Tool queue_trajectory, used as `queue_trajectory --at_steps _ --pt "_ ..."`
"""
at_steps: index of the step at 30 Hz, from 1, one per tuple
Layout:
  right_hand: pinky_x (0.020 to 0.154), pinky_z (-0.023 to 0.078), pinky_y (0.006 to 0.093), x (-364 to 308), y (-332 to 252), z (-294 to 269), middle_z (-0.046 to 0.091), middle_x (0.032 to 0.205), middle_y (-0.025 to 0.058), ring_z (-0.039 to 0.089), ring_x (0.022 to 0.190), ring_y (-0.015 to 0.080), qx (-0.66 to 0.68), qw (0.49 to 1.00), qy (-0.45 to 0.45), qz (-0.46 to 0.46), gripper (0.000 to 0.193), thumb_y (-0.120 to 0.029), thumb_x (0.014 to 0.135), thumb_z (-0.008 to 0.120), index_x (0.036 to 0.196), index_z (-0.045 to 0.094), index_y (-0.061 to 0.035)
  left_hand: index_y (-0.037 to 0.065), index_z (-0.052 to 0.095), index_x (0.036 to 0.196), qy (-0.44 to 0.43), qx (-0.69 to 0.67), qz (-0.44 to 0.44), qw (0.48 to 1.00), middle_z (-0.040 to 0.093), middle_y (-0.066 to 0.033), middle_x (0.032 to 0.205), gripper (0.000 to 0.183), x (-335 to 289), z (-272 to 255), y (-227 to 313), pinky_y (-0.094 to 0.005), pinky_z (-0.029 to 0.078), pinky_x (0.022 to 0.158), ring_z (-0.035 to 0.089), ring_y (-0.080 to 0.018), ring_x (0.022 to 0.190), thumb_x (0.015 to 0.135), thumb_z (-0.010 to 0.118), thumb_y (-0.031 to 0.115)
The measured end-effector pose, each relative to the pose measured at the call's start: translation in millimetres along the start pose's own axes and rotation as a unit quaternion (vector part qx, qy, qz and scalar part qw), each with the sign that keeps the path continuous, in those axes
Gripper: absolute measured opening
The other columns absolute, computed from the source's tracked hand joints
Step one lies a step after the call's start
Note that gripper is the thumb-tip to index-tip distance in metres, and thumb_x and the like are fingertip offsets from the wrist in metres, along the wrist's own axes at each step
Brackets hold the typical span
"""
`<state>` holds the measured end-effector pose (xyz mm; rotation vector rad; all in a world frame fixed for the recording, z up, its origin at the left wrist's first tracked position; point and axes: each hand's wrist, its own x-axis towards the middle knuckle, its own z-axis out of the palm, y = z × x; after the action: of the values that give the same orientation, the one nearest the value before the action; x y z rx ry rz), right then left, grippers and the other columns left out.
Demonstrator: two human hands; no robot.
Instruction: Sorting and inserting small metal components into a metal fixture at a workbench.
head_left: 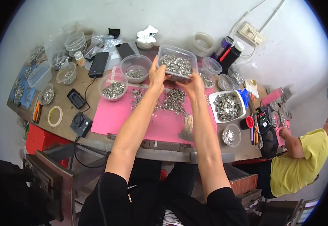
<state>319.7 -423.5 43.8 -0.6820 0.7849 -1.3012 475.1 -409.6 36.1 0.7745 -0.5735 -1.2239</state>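
My left hand [158, 77] and my right hand [193, 84] grip a clear rectangular plastic container [177, 49] from its two near corners, over the far part of a pink mat [107, 116]. Small silvery metal pieces [177, 64] fill much of it. Below my hands, loose piles of metal pieces [174, 101] lie on the mat. Left of my left hand stand two round clear tubs, one [114, 87] nearer and one [135, 67] farther, both holding such pieces. A white square tub [227, 107] of larger silvery pieces sits right of my right forearm.
A brush [187, 124] lies near the mat's front edge. Left are a black charger [81, 124], a tape roll [55, 116] and a power bank [98, 64]. Bottles [230, 54] stand back right. A co-worker in a yellow shirt [303, 162] sits at the right.
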Motion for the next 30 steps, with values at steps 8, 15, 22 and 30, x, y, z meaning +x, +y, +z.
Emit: queue_trajectory --at_steps 8,15,22,30 --pt "0.105 0.036 0.0641 26.5 19.7 -15.3 0.057 0.107 0.013 0.058 0.1 0.0318 -0.061 0.996 0.059 0.027 0.028 -0.014 0.089 0.06 0.114 0.052 -0.0025 0.01 0.04 0.145 0.03 0.108 0.004 0.994 0.059 -0.0063 0.115 0.051 17.5 -11.6 -22.8 -0.0345 0.055 0.076 0.06 -0.0152 0.093 0.096 0.053 0.013" --pt "0.096 0.049 0.0429 -23.0 4.9 -21.7 0.063 0.107 0.0151 0.061 0.103 0.0282 -0.075 0.994 0.071 -0.039 0.028 -0.014 0.092 0.066 0.112 0.059 0.0037 0.002 0.053 0.13 0.055 0.074 -0.025 0.995 0.055 -0.0102 0.131 0.04 -29.7 4.1 -13.0 -0.0497 0.034 0.107 0.046 -0.0222 0.126 0.097 0.06 0.023" --pt "0.095 0.052 0.0337 -171.3 -39.3 -49.6 0.065 0.124 0.0171 0.065 0.112 0.023 -0.229 0.965 -0.028 -0.124 0.035 -0.008 0.097 0.06 0.128 0.058 0.0064 -0.005 0.046 0.139 -0.006 0.09 0.16 0.983 0.052 -0.0176 0.141 0.043 -161.2 1.3 16.6 -0.0385 0.035 0.114 0.045 -0.0285 0.137 0.098 0.056 0.007" --pt "0.089 0.05 0.0349 -277.0 31.4 -102.3 0.067 0.108 0.0112 0.063 0.097 0.0246 -0.508 0.834 0.009 -0.213 0.035 -0.005 0.083 0.074 0.116 0.065 -0.0012 0.007 0.064 0.122 -0.138 0.574 0.36 0.723 0.06 -0.0105 0.119 0.048 -272.7 -93.4 8.1 -0.0466 0.038 0.101 0.053 -0.0323 0.112 0.078 0.079 0.018"
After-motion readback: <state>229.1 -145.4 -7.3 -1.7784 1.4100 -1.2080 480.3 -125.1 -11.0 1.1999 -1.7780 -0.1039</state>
